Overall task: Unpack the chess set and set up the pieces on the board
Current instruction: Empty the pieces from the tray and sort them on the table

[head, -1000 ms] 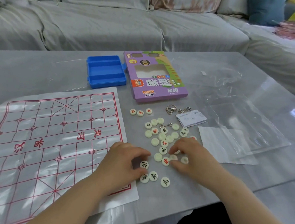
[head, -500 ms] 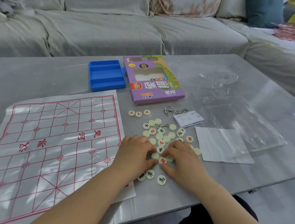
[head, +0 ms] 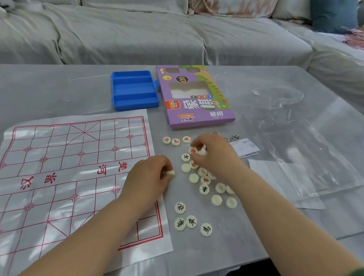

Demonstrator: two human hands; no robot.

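Table [head: 49,91]: pieces [head: 204,189] beneath right hand [head: 214,155]

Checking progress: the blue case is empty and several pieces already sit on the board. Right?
No. The head view shows no pieces on the board; they lie on the table beside it or in the left hand and right hand. The blue case is empty.

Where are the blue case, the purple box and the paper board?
blue case [head: 133,85]: head view, on the floor of its far compartment.
purple box [head: 198,108]: head view, on its printed front, below the window.
paper board [head: 63,164]: head view, on bare grid just beyond the river lettering.
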